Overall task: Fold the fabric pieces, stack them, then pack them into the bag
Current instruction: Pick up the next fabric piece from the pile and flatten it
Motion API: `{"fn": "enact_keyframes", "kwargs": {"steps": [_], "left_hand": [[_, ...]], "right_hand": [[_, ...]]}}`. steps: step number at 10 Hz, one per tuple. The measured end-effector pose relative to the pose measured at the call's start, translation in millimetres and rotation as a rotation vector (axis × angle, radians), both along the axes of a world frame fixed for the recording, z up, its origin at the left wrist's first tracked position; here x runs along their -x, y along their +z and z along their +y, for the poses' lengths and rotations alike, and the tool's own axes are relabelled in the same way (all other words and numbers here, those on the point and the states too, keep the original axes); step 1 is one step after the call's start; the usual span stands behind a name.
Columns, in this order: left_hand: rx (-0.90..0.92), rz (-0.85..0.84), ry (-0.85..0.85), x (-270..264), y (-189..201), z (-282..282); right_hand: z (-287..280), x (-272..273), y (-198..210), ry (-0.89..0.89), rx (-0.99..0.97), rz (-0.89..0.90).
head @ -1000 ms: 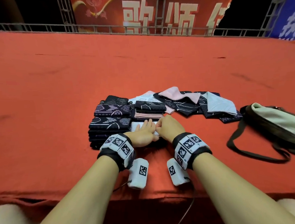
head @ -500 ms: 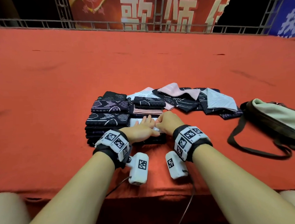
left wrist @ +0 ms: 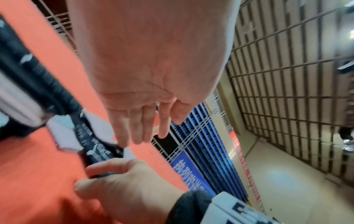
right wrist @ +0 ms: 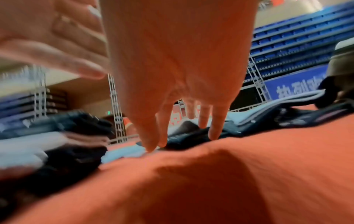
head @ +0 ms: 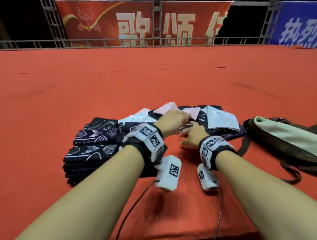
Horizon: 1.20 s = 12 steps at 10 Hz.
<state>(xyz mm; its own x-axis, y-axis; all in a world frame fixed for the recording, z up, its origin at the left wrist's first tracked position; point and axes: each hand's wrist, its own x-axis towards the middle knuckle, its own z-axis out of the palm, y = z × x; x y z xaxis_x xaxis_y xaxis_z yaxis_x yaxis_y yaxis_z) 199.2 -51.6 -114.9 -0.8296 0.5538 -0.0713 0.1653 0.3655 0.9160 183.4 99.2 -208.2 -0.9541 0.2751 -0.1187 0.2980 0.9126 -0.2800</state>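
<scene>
Several folded dark patterned pieces form stacks (head: 91,153) at the left of the red-covered table (head: 152,80). To their right lies a loose pile of unfolded pieces (head: 219,119), dark, pink and pale. My left hand (head: 174,122) hovers over this pile with straight fingers (left wrist: 141,121), holding nothing. My right hand (head: 189,134) is at the pile's near edge; its thumb and forefinger (right wrist: 153,142) pinch the edge of a dark patterned piece (left wrist: 95,150). The olive and pale green bag (head: 284,139) lies at the right.
The bag's dark strap (head: 244,147) loops onto the table near my right wrist. A metal railing (head: 96,41) and banners (head: 140,24) stand beyond the table's far edge. Cables (head: 132,210) trail from the wrist units over the near edge.
Both hands have left the small folded piece in front of me and moved right and forward to the unfolded pile. The right hand has taken hold of a dark piece's edge.
</scene>
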Motion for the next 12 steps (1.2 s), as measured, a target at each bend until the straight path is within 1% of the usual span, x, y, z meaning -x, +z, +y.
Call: {"fn": "enact_keyframes", "kwargs": {"steps": [1, 2, 3, 4, 5, 6, 7, 8, 9, 10, 11, 12], "left_hand": [[-0.012, -0.101, -0.02, 0.6, -30.6, 18.5], [-0.104, -0.235, 0.034, 7.8, -64.2, 11.1], [-0.199, -0.341, 0.103, 13.1, -74.2, 5.4], [-0.334, -0.419, 0.158, 13.7, -68.2, 3.4], [-0.405, -0.462, 0.122, 11.5, -57.2, -6.1], [-0.438, -0.492, 0.012, 3.6, -49.9, -25.3], [-0.491, -0.499, -0.013, -5.8, -40.0, -47.4], [-0.476, -0.471, 0.058, -16.1, -30.9, -68.5], [-0.314, -0.357, 0.058, -22.9, -32.1, -83.3], [-0.322, -0.283, 0.127, -17.1, -37.1, -96.8], [-0.459, -0.329, 0.196, -7.0, -38.2, -107.3], [-0.57, -0.426, 0.192, -3.4, -46.1, -114.1]], "right_hand": [[12.0, -7.9, -12.9, 0.005, 0.052, -0.086], [21.0, -5.2, -16.5, 0.029, 0.02, -0.089], [19.4, 3.4, -17.3, 0.022, -0.053, -0.095], [15.7, 3.1, -11.7, 0.053, 0.101, 0.1], [4.8, -8.3, 3.1, 0.094, 0.267, 0.389], [-16.8, -26.7, 23.0, 0.107, 0.424, 0.594], [-35.5, -52.7, 38.7, 0.176, 0.527, 0.724], [-54.1, -76.9, 45.8, 0.365, 0.695, 0.619], [-60.5, -86.2, 46.6, 0.487, 0.916, 0.465], [-53.4, -75.4, 41.1, 0.4, 1.109, 0.497], [-43.9, -56.9, 29.0, 0.021, 0.813, 0.532], [-42.5, -57.1, 18.6, -0.13, 0.744, 0.144]]}}
